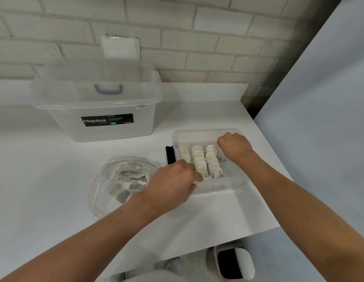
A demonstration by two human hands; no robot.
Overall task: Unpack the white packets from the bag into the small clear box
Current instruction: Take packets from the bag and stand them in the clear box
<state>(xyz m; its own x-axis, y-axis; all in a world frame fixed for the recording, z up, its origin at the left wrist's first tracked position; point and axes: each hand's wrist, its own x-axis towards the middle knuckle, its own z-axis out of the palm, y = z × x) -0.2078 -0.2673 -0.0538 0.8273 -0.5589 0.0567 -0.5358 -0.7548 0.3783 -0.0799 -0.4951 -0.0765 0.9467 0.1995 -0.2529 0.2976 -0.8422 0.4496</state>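
Observation:
The small clear box point(236, 183) sits on the white counter near its right edge. Several white packets point(200, 159) stand upright in rows inside it. My left hand point(173, 184) reaches over the box's near left corner, its fingertips against the front packets of the rows. My right hand point(234, 144) is inside the far right part of the box, fingers curled down onto a packet point(220, 153); the grip itself is hidden. A clear plastic bag point(108, 186) lies left of the box with several packets point(132, 180) inside.
A large clear lidded storage box point(95, 102) with a black label stands at the back left. A black clip point(170, 155) sticks out of the small box's left side. The counter edge point(217, 241) runs close below; a bin point(231, 261) stands on the floor.

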